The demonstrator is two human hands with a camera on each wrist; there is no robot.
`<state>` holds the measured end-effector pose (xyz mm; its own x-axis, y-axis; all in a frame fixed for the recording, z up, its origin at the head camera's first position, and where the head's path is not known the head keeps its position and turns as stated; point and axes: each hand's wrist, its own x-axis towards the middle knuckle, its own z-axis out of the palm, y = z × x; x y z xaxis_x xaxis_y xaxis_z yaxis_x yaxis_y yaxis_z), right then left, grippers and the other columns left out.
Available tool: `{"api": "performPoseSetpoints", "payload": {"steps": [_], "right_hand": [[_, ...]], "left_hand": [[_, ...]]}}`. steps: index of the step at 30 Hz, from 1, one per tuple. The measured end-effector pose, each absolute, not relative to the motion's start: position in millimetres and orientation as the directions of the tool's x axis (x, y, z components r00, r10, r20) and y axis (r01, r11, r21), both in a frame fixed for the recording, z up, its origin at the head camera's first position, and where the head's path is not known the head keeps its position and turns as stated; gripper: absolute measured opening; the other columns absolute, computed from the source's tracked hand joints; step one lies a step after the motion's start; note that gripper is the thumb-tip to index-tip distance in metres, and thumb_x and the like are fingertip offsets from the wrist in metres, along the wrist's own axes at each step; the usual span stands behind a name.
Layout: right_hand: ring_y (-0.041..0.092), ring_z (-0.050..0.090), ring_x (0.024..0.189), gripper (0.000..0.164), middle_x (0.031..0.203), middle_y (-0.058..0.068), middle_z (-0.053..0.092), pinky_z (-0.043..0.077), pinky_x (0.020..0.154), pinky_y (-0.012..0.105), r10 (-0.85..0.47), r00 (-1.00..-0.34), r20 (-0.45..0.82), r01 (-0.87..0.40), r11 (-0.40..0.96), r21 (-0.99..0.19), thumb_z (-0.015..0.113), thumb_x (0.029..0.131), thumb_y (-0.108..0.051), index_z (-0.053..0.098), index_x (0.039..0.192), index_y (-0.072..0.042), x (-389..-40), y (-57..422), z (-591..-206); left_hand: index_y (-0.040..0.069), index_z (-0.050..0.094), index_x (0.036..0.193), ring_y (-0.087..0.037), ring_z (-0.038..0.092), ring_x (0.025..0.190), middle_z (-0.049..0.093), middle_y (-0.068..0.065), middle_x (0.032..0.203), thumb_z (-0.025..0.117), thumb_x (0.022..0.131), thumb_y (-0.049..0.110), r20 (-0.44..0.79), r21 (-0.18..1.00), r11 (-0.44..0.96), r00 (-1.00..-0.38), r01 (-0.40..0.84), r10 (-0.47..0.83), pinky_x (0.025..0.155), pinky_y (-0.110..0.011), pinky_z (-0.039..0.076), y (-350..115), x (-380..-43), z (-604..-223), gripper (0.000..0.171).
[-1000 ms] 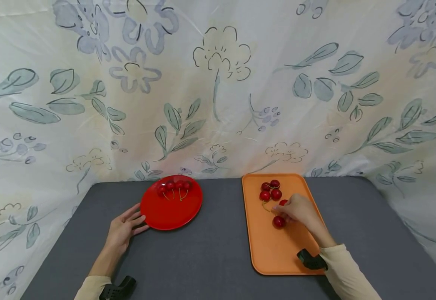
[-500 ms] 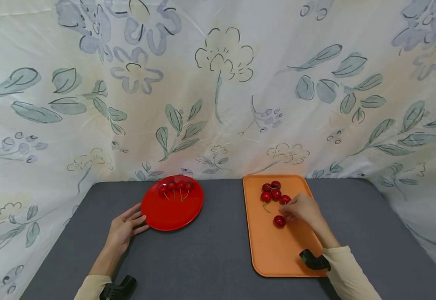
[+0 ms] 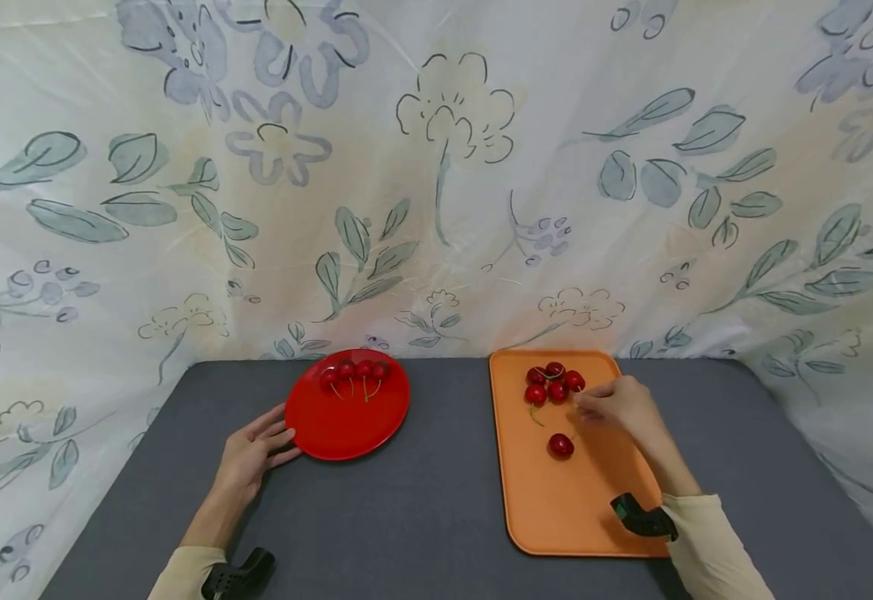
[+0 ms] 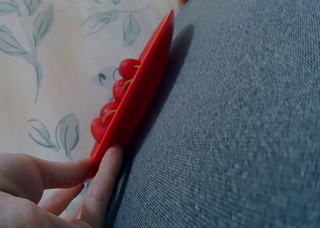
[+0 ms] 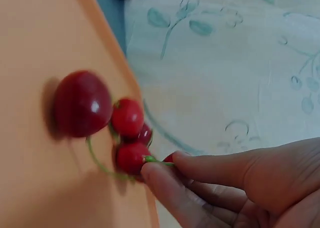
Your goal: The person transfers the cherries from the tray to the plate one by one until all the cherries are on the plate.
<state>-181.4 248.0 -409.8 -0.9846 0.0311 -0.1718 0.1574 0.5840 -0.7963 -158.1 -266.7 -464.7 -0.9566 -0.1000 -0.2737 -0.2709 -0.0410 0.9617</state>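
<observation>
The cherries are round and glossy, of deep red colour, and thin green stems are seen on several of them. Six lie on the orange tray: five form a close group near its far end, and one lone cherry lies nearer to the person, apart from this group. Four more, the plate cherries, sit in a bent row toward the far rim of the red plate, their stems pointing to the near side. Compared with half a second ago, the cherry at the right of the group has gone farther back on the tray and now lies closely beside the others; the right hand has gone the same way, while the plate and the left hand have stayed almost in place. The right hand is pinching, between thumb and finger, the green stem of that shifted cherry, whose fruit is just beyond the fingertips. The lone cherry is near this hand, on its left and nearer side, untouched. The left hand grips the plate by its left rim, with digits on both faces of it, and the plate cherries are apart from its fingers.
</observation>
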Motion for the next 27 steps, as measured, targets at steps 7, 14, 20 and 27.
{"api": "performPoseSetpoints", "payload": {"steps": [7,14,20,27], "right_hand": [[0.031,0.072,0.078,0.026,0.082,0.018,0.072,0.062,0.072,0.037,-0.065,-0.989,-0.131,0.085,0.481,-0.872,0.064,0.094,-0.007,0.068,0.105,0.017,-185.3,217.2,-400.2],[0.034,0.071,0.085,0.027,0.087,0.019,0.073,0.06,0.077,0.04,-0.13,-0.986,-0.108,0.047,0.4,-0.915,0.065,0.095,-0.008,0.068,0.107,0.015,-194.5,182.7,-397.4],[0.035,0.071,0.082,0.024,0.085,0.019,0.073,0.061,0.076,0.041,-0.175,-0.982,-0.063,-0.006,0.371,-0.929,0.066,0.093,-0.007,0.07,0.104,0.014,-198.3,148.3,-404.3],[0.029,0.072,0.072,0.02,0.08,0.017,0.073,0.062,0.07,0.038,-0.226,-0.974,-0.014,-0.059,0.313,-0.948,0.067,0.092,-0.003,0.071,0.099,0.015,-202.2,99.0,-418.6]], "left_hand": [[0.006,0.03,0.154,-0.004,0.067,0.092,0.041,-0.024,0.147,0.053,0.099,0.001,-0.271,0.962,-0.041,-0.955,-0.268,-0.116,0.085,-0.034,0.059,-264.2,-156.9,-465.7,0.06],[0.006,0.031,0.153,-0.004,0.067,0.092,0.046,-0.019,0.143,0.053,0.099,0.0,-0.28,0.96,-0.067,-0.953,-0.273,-0.115,0.085,-0.034,0.059,-264.2,-155.8,-466.0,0.059],[0.006,0.03,0.154,-0.004,0.067,0.092,0.046,-0.019,0.143,0.054,0.099,0.0,-0.281,0.959,-0.072,-0.954,-0.275,-0.104,0.085,-0.035,0.058,-263.6,-156.8,-466.1,0.06],[0.006,0.03,0.154,-0.005,0.067,0.092,0.039,-0.023,0.148,0.054,0.099,0.001,-0.287,0.957,-0.066,-0.952,-0.281,-0.103,0.085,-0.034,0.058,-263.9,-156.6,-465.8,0.06]]}}
